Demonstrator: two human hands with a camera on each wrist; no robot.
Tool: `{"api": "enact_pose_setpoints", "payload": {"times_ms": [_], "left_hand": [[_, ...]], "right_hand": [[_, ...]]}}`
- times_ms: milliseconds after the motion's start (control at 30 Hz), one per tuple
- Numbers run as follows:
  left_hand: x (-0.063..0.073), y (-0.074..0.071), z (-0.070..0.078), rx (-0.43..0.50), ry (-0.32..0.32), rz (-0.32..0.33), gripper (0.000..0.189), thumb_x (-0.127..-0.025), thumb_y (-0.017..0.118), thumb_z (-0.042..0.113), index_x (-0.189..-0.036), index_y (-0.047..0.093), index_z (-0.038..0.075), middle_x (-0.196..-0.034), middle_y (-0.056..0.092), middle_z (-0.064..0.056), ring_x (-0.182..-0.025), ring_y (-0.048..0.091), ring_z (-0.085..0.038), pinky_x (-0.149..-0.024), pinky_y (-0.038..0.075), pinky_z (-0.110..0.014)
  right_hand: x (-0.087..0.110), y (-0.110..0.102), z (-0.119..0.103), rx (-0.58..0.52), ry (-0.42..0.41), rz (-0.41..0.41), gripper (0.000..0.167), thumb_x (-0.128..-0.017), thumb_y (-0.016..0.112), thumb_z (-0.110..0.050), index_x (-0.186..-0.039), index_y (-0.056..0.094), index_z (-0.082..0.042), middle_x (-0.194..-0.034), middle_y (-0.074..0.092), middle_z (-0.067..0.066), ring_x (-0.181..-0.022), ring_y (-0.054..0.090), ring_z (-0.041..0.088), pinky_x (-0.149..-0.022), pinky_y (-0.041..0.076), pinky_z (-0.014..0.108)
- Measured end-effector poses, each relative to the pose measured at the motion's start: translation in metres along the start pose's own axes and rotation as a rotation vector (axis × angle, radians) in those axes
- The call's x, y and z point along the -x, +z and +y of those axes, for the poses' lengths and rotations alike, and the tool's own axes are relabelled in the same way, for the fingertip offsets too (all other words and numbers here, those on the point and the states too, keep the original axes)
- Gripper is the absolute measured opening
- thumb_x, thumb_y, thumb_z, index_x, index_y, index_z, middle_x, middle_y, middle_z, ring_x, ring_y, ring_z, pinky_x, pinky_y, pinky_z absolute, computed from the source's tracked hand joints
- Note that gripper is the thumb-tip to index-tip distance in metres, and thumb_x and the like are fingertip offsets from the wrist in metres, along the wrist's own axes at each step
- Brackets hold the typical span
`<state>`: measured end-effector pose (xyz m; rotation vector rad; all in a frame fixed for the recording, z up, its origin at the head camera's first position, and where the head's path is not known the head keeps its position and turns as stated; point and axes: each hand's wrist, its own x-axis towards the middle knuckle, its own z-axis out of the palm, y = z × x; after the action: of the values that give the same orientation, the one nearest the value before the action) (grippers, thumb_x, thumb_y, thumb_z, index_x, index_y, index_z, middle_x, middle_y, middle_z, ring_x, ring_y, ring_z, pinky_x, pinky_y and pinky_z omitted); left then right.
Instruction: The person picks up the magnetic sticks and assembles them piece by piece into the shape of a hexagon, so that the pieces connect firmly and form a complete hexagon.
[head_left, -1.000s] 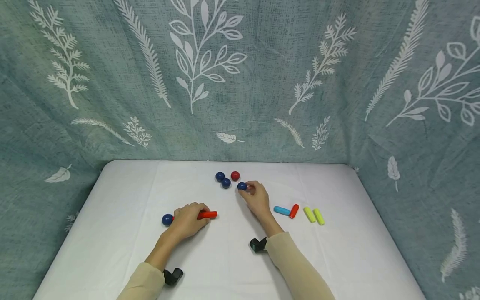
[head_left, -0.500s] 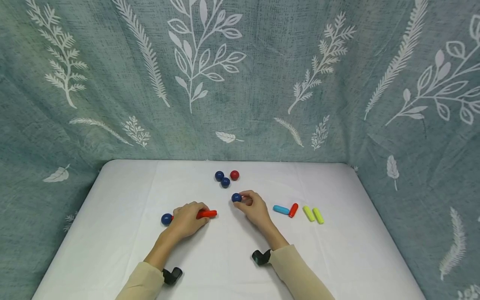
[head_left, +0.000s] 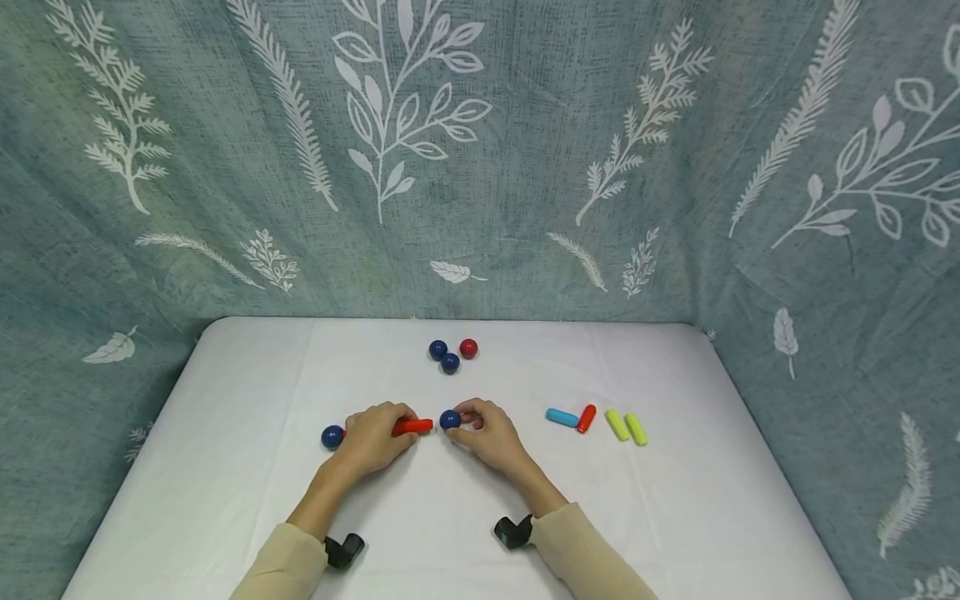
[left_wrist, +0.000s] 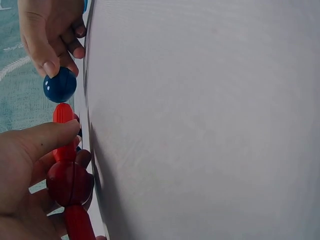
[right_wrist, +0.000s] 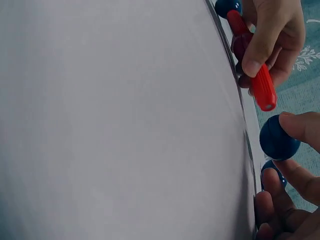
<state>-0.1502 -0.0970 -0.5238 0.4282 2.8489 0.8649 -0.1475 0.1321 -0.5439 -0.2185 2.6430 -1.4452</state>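
Observation:
My left hand [head_left: 378, 437] grips a row of joined toy pieces. In the left wrist view, this row shows a red ridged rod [left_wrist: 63, 114], a dark red ball [left_wrist: 70, 183] and a second red rod [left_wrist: 80, 223]. A blue ball [head_left: 332, 437] caps the row's left end, beyond the hand. Between thumb and fingertips, my right hand [head_left: 491, 437] pinches another blue ball [head_left: 450, 419]. That ball faces the free tip of the red rod, with a small gap visible in the right wrist view.
Toward the back of the white table [head_left: 247, 375] lie two blue balls [head_left: 450, 363] and a red ball [head_left: 468, 348]. On the right are a light blue rod [head_left: 562, 417], a red rod [head_left: 587, 418] and two lime rods [head_left: 617, 424]. A patterned teal curtain [head_left: 525, 167] hangs behind.
My right hand has carried its blue ball from near the loose balls, forward and left, to the tip of the red rod. The left hand has stayed in place.

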Motion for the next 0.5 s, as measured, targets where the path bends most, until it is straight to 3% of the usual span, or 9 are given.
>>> {"api": "enact_pose_setpoints", "payload": {"times_ms": [500], "left_hand": [[0.0004, 0.0013, 0.0004, -0.009, 0.01, 0.023, 0.018, -0.087, 0.079, 0.023, -0.103, 0.073, 0.019, -0.092, 0.066, 0.003, -0.085, 0.058, -0.017, -0.082, 0.037, -0.053]], "right_hand": [[0.0, 0.0085, -0.0052, 0.083, -0.042, 0.004, 0.031, -0.085, 0.078, -0.033, -0.112, 0.071, -0.02, -0.098, 0.065, -0.007, -0.09, 0.05, 0.016, -0.082, 0.031, 0.041]]}}
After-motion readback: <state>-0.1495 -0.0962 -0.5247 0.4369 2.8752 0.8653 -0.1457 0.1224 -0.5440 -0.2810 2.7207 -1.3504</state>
